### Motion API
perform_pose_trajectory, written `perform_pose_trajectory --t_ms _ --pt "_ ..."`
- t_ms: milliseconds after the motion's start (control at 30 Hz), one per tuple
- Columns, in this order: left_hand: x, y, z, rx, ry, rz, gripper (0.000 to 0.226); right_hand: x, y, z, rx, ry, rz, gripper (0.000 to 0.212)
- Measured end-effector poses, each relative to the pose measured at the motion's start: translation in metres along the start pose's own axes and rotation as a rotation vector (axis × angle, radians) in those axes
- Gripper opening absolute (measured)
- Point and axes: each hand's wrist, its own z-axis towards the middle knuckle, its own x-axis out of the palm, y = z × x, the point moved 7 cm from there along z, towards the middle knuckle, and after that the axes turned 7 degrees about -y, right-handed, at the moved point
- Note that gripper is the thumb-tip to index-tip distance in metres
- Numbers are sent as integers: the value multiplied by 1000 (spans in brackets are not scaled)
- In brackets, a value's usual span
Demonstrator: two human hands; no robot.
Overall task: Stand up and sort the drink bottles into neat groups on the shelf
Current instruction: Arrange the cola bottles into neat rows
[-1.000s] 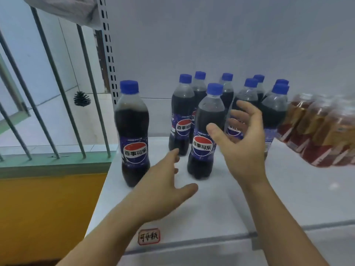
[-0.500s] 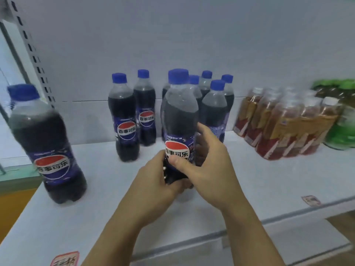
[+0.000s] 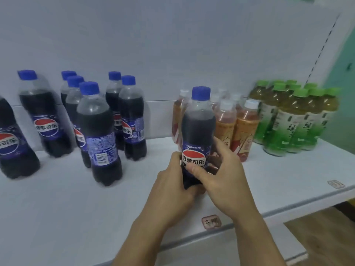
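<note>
The cola bottle (image 3: 198,131) with the blue cap stands upright in both hands near the middle of the shelf (image 3: 57,217), a little back from its front edge and just in front of the orange tea bottles (image 3: 245,131). In the head view, the only one there is, the left hand (image 3: 172,185) wraps the bottle's lower body from the left and the right hand (image 3: 224,177) closes on it from the right, thumb pressed across the label; both are clenched on this one bottle. Whether its base touches the shelf I cannot tell, since the hands hide it.

Along the back of the shelf the sorting looks largely done. The other cola bottles (image 3: 99,131) stand upright toward the left end, though loosely: some pairs are close together, others are spaced out, and one is cut off by the left edge of the frame. The orange tea bottles form a tight cluster right of centre, and the green tea bottles (image 3: 294,120) sit packed together near the right end.

I judge that what remains is to get the held cola bottle in with its own kind on the left, since it now sits against the orange group, and then to close up the scattered cola bottles into neat rows.
</note>
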Motion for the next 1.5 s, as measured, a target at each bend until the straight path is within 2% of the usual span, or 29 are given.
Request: perform_pose_trajectory --t_ms 267,467,533,633,700,733,767,833,933,1000,1100,1200,1267,1367,1433,1500 --pt "-7 8 11 -87 -67 103 60 11 -19 23 -17 111 80 60" --pt "-12 18 15 -119 -88 82 64 25 -23 26 -33 81 101 66" --pt "-12 19 15 -131 -62 113 70 23 -21 22 -46 11 61 74" --pt "-34 24 8 -213 -33 239 76 8 -7 9 -139 -256 -100 75" --pt "-67 26 -5 -238 -25 321 57 4 18 -5 -236 -426 -116 61" --pt "-87 26 -11 -228 -29 346 44 10 33 -11 -279 -446 -86 54" --pt "-109 26 -18 -214 -49 366 31 20 47 -14 -319 -415 -46 46" --pt "-153 30 -27 -200 -137 421 19 54 68 -9 -335 -242 26 37" --pt "-205 41 -27 -186 -311 512 20 123 76 14 -179 60 -1 60" --pt "-220 54 -27 -212 -302 520 25 164 71 26 -55 171 -7 80" --pt "-225 76 -30 -251 -182 478 52 195 62 29 -1 167 -95 85" --pt "-237 91 -36 -207 -200 387 79 195 69 16 -11 52 -159 78" --pt "-245 96 -42 -156 -217 330 88 203 84 1 -38 28 -118 75" --pt "-261 101 -62 -92 -290 214 73 238 117 -25 -91 124 16 64" --pt "-283 109 -85 -105 -402 165 63 268 139 -43 -133 214 65 61" --pt "-311 119 -111 -125 -523 161 63 298 158 -61 -166 301 91 57"
